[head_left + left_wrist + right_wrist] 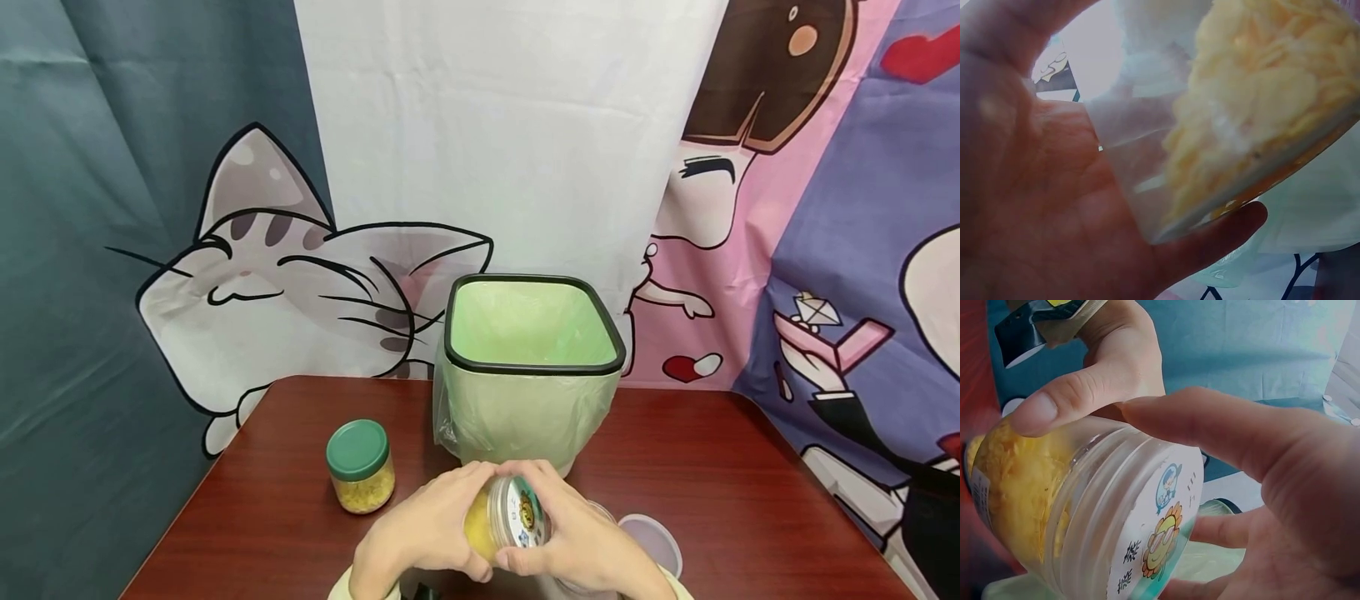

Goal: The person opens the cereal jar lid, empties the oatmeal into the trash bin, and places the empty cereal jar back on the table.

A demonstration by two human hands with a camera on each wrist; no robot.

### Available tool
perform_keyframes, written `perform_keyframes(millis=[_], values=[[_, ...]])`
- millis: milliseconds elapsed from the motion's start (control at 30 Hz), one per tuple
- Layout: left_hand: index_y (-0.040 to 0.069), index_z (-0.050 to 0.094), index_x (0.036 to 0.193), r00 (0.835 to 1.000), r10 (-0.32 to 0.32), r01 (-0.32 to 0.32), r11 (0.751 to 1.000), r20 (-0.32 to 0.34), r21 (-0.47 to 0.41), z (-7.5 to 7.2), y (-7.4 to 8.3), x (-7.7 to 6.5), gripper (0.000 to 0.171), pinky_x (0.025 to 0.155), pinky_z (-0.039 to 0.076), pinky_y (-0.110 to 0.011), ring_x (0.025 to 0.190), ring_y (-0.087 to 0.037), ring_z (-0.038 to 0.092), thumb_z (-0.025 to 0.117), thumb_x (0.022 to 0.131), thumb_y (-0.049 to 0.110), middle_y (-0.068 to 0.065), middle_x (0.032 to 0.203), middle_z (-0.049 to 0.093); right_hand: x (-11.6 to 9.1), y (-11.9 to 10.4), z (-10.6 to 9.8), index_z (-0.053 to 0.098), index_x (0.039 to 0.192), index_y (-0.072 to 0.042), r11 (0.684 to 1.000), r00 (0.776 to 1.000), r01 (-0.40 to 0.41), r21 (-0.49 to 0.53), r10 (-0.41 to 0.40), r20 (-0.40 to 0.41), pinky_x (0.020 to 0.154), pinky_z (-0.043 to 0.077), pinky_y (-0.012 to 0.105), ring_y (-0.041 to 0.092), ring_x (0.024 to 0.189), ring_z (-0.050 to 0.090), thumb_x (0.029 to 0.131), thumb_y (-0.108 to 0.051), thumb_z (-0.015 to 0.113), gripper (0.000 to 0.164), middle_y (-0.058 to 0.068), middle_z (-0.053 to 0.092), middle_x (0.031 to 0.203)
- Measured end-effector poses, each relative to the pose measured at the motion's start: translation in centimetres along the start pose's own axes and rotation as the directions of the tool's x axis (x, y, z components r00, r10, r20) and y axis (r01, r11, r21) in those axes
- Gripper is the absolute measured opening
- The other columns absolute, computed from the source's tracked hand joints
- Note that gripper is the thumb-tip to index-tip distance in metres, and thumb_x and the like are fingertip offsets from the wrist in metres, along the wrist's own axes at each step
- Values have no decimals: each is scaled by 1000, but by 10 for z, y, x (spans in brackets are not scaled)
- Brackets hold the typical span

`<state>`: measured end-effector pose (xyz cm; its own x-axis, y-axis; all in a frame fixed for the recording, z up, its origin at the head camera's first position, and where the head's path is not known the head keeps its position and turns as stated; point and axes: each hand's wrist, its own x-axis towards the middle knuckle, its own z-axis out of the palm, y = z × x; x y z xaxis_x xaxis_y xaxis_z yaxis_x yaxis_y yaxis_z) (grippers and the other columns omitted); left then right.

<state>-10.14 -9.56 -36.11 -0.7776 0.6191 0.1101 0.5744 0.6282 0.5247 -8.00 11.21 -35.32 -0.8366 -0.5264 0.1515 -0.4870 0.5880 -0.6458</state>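
A clear jar of yellow flakes (1272,81) is held tilted above the table in front of the bin. My left hand (423,525) grips its body, with the thumb (1038,412) on the near side. On the lid end, my right hand (577,533) curls its thumb and fingers around the sides. The lid (1154,531) bears a white and green label with a cartoon sunflower and faces right in the head view. Part of the jar is hidden behind both hands.
A pale green bin (525,408) with a black rim and clear liner stands at the back. A green-lidded jar (360,467) of yellow bits is at the left. Beyond my right hand lie a pale round lid (654,542) and a partly hidden clear container.
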Motion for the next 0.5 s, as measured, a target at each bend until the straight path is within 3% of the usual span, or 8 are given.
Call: perform_keyframes(millis=[167, 333, 500], values=[[28, 44, 125, 1000, 6, -6, 1000, 11, 0, -1, -2, -1, 84, 82, 43, -26, 95, -4, 48, 84, 51, 34, 20, 110, 49, -1, -1, 0, 37, 131, -36, 996, 996, 86, 12, -86, 31, 69, 45, 24, 8, 100, 48, 73, -42, 73, 68, -17, 39, 123], [30, 45, 123, 999, 44, -43, 999, 3, -15, -2, -6, -3, 83, 86, 42, -28, 99, -5, 49, 84, 50, 33, 21, 112, 50, -1, -2, -1, 38, 131, -32, 977, 977, 211, -12, -210, 47, 74, 46, 21, 5, 104, 48, 75, -34, 72, 66, -14, 36, 127], [29, 45, 123, 999, 50, -50, 999, -6, 0, -1, -7, -3, 82, 88, 41, -28, 102, -7, 49, 84, 50, 34, 21, 115, 50, -1, -3, -1, 38, 132, -32, 969, 968, 245, -30, -243, 58, 77, 46, 20, 5, 108, 46, 74, -30, 73, 68, -13, 33, 131]])
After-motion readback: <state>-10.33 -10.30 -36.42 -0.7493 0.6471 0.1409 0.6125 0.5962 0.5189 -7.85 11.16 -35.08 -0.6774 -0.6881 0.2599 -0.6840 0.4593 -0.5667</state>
